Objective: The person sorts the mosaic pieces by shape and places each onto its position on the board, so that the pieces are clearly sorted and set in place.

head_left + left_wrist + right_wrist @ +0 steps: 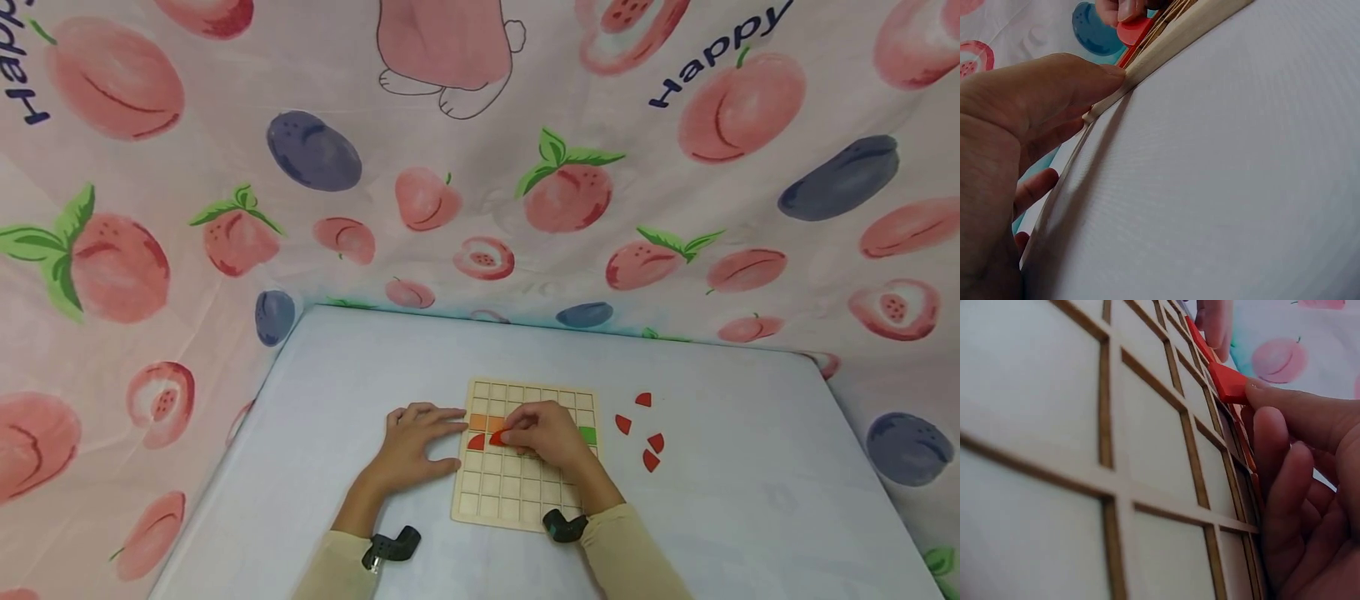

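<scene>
A wooden grid board lies on the white table. My right hand is over its middle and pinches a red quarter-circle piece between thumb and finger; the right wrist view shows this red piece tilted just at the grid ridges. To its left, another red quarter-circle piece sits in a cell of the left column. My left hand rests at the board's left side with fingers extended, its thumb touching the wooden edge in the left wrist view. Orange square pieces fill cells above the red ones.
Several loose red quarter-circle pieces lie on the table right of the board. A green piece sits in a cell near the board's right edge. Fruit-patterned cloth hangs behind the table and along its sides.
</scene>
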A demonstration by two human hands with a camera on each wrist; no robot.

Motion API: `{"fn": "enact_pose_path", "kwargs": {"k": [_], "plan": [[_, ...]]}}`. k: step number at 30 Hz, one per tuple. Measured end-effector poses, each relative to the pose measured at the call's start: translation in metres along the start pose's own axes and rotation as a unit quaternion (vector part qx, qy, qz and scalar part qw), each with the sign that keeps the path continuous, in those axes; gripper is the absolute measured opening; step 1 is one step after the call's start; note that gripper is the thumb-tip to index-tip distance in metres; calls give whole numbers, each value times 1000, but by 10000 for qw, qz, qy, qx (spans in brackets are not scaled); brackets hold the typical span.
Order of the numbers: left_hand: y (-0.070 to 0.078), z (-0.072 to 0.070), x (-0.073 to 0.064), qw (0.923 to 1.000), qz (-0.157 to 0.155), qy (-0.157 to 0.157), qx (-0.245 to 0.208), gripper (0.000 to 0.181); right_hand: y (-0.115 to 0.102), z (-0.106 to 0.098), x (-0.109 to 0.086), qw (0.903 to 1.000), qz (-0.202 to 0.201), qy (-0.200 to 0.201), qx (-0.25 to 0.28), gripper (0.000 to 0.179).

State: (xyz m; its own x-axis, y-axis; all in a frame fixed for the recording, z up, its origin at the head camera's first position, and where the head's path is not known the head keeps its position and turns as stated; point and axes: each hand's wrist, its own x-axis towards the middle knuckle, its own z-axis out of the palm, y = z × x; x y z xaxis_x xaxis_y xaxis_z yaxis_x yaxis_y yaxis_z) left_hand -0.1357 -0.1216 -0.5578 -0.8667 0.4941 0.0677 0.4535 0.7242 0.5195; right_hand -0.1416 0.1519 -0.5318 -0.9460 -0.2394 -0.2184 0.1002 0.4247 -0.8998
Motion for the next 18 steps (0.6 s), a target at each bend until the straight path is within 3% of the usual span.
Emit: {"fn": "enact_pose_path", "kwargs": {"k": [18], "plan": [[-2, 1, 1, 10000, 25, 1, 18, 56, -2, 5, 3, 9982, 36, 202, -556, 9]]}}
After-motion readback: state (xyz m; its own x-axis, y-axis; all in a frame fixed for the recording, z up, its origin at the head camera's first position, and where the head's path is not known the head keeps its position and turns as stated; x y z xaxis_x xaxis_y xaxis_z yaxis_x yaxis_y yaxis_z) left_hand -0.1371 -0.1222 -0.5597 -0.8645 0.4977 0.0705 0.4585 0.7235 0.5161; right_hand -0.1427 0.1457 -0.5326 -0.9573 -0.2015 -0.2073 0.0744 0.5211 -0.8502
